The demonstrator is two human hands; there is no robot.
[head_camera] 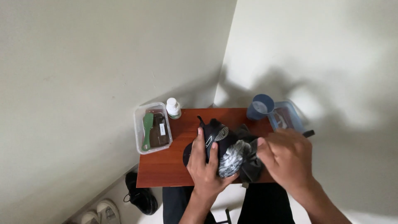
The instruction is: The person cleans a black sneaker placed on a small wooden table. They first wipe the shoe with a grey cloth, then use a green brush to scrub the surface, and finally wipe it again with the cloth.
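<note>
At the middle of the wooden surface (166, 166), the left hand (205, 166) wraps its fingers around a black shoe (222, 143), seemingly light and fairly stiff, while the right hand (286, 157) presses a soft dark cloth (248, 164) against it, fingers closed.

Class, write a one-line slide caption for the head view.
Left hand grips a black shoe while right hand presses a dark cloth against it.
</note>
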